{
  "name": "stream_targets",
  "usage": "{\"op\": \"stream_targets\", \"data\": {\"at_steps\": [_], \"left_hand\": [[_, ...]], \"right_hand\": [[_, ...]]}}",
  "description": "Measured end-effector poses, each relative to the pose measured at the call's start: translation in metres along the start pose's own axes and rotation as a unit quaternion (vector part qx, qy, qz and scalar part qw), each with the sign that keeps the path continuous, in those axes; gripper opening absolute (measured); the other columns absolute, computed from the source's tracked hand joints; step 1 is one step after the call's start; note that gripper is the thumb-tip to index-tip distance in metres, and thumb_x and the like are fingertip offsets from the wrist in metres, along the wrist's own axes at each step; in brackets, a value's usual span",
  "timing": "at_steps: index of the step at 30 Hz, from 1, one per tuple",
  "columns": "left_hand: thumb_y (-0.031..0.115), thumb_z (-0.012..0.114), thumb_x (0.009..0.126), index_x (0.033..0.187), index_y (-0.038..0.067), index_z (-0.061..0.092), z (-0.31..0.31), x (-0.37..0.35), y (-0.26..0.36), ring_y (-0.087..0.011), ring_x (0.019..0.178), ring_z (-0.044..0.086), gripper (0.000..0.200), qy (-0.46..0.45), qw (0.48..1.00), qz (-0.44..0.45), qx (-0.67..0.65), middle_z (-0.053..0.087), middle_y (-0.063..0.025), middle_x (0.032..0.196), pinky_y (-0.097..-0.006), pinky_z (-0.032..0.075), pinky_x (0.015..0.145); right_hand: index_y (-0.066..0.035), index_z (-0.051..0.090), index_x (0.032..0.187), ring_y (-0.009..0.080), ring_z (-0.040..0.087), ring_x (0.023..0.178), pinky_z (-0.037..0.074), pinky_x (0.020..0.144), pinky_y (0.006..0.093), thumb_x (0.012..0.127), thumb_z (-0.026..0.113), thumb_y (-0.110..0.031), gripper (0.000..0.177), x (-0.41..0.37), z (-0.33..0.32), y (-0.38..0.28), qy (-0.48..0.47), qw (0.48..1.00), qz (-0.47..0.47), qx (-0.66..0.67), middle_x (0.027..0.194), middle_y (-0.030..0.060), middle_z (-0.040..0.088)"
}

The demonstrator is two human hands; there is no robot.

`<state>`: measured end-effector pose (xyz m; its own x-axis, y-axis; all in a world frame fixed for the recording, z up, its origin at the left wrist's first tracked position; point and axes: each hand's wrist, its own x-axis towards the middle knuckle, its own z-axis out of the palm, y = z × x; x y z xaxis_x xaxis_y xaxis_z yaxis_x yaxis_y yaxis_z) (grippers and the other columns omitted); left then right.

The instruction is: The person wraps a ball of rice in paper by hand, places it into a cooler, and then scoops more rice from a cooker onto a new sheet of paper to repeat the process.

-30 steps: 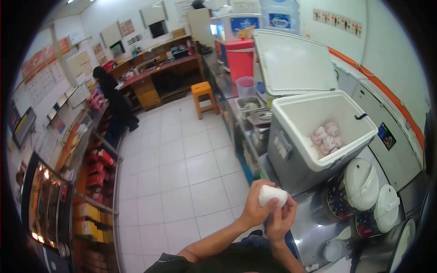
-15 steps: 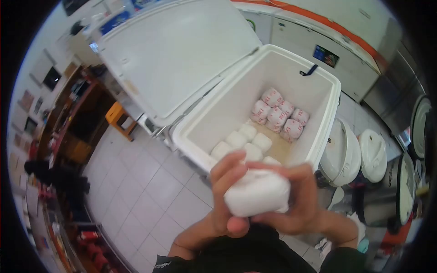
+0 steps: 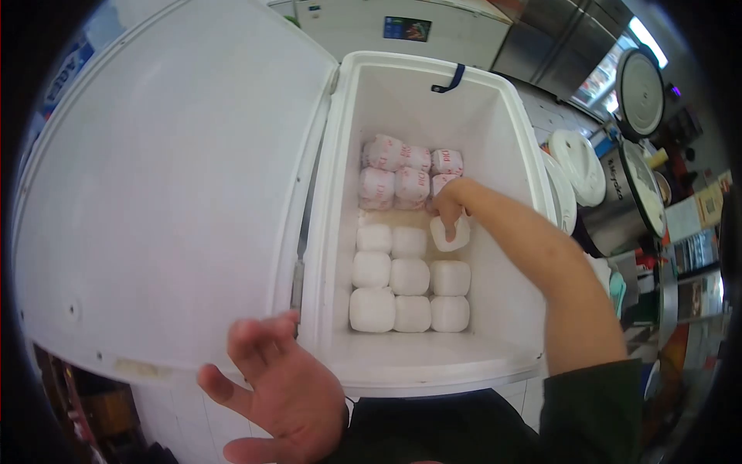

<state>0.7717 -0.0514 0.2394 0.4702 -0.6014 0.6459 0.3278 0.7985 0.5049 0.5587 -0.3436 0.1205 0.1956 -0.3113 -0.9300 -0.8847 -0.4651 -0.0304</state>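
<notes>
My right hand (image 3: 450, 205) reaches down into a white cooler box (image 3: 433, 363), its fingers on a plain white wrapped rice packet (image 3: 456, 236) near the right wall. This packet sits at the far end of several similar plain white packets (image 3: 410, 277) lined up in rows on the cooler floor. Beyond it, packets with red "RICE" print (image 3: 386, 185) are stacked at the far end. Outside the cooler's near left corner, my left hand (image 3: 286, 394) is raised with its fingers spread and nothing in it.
The cooler's lid (image 3: 170, 193) stands open on the left. To the right are a large steel pot (image 3: 610, 201) of what looks like rice and white lids (image 3: 578, 166). A white chest freezer (image 3: 340, 35) and steel refrigerator doors (image 3: 553, 39) stand at the back.
Both hands held a white packet in front of the cooler; now my right hand has it down inside, and my left hand has let go and moved left. The view has turned.
</notes>
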Motion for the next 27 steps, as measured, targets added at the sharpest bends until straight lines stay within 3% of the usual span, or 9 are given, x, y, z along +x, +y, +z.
{"op": "stream_targets", "data": {"at_steps": [4,8,14,17,20,22,23,25,27], "left_hand": [[0.063,0.018,0.094,0.14,0.015,0.033,-0.003,0.003,0.004,-0.0287,0.108,0.046,0.068,0.001,0.998,-0.054,-0.012,0.042,-0.0185,0.132,-0.0497,0.028,0.099],[0.064,0.017,0.094,0.14,0.017,0.035,-0.005,0.006,0.005,-0.0273,0.107,0.046,0.068,-0.008,0.998,-0.065,0.0,0.042,-0.017,0.13,-0.0497,0.029,0.099],[0.065,0.014,0.093,0.14,0.02,0.035,-0.011,0.006,0.004,-0.0254,0.103,0.048,0.068,-0.047,0.995,-0.089,0.001,0.043,-0.0144,0.126,-0.0493,0.033,0.096],[0.066,0.021,0.093,0.145,0.017,0.025,-0.023,0.002,-0.003,-0.0342,0.128,0.036,0.072,-0.118,0.988,-0.05,-0.091,0.033,-0.0262,0.141,-0.052,0.032,0.102],[0.069,0.022,0.091,0.146,0.016,0.023,-0.022,0.002,-0.003,-0.0362,0.127,0.036,0.077,-0.112,0.986,-0.053,-0.115,0.033,-0.029,0.138,-0.0517,0.032,0.102],[0.06,0.02,0.096,0.144,0.014,0.027,-0.021,0.005,-0.001,-0.0322,0.129,0.036,0.067,-0.128,0.985,-0.053,-0.098,0.035,-0.0251,0.14,-0.0509,0.033,0.101],[0.06,0.02,0.096,0.144,0.014,0.027,-0.017,0.005,0.001,-0.0322,0.129,0.036,0.067,-0.128,0.985,-0.053,-0.099,0.035,-0.0251,0.14,-0.0509,0.033,0.101],[0.065,0.013,0.093,0.14,0.021,0.035,-0.008,0.004,0.006,-0.0244,0.101,0.049,0.068,-0.05,0.995,-0.082,-0.007,0.044,-0.0137,0.123,-0.0484,0.034,0.094],[0.065,0.013,0.093,0.139,0.022,0.035,-0.007,0.002,0.006,-0.024,0.101,0.049,0.068,-0.05,0.995,-0.082,-0.002,0.045,-0.0135,0.123,-0.0481,0.035,0.094]], "right_hand": [[-0.011,0.036,0.14,0.0288,0.057,0.109,0.054,0.083,0.0399,0.068,0.08,-0.022,0.085,0.041,0.015,0.027,-0.098,0.991,0.046,0.075,0.124,0.013,0.056],[-0.013,0.041,0.138,0.0266,0.058,0.11,0.054,0.084,0.0385,0.072,0.075,-0.023,0.074,0.074,0.055,0.047,-0.01,0.98,0.002,0.197,0.125,0.0118,0.056],[-0.014,0.056,0.126,0.03,0.062,0.101,0.052,0.084,0.0395,0.074,0.069,-0.025,0.055,0.055,0.053,0.012,0.091,0.99,-0.007,-0.106,0.121,0.0142,0.059],[-0.01,0.057,0.126,0.0274,0.057,0.113,0.048,0.092,0.0403,0.073,0.069,-0.029,0.058,0.06,0.037,-0.002,0.033,0.991,0.038,-0.127,0.128,0.0123,0.057],[-0.008,0.053,0.129,0.0258,0.055,0.116,0.047,0.092,0.0393,0.071,0.069,-0.025,0.063,0.09,0.035,-0.01,0.075,0.995,-0.017,-0.058,0.13,0.0126,0.055],[-0.006,0.053,0.127,0.0275,0.057,0.113,0.048,0.089,0.039,0.069,0.069,-0.02,0.062,0.071,0.053,-0.028,0.25,0.962,-0.095,0.055,0.126,0.0139,0.057],[-0.006,0.053,0.127,0.0275,0.057,0.113,0.048,0.089,0.039,0.069,0.069,-0.02,0.062,0.06,0.051,-0.029,0.25,0.962,-0.094,0.055,0.126,0.0139,0.057],[-0.005,0.051,0.128,0.0293,0.056,0.114,0.047,0.091,0.0393,0.069,0.069,-0.022,0.064,0.042,0.05,-0.032,0.22,0.969,-0.108,0.003,0.126,0.0151,0.057],[-0.005,0.051,0.129,0.0299,0.056,0.114,0.047,0.092,0.0393,0.069,0.069,-0.024,0.065,0.04,0.051,-0.036,0.203,0.975,-0.088,-0.015,0.125,0.0154,0.057]]}}
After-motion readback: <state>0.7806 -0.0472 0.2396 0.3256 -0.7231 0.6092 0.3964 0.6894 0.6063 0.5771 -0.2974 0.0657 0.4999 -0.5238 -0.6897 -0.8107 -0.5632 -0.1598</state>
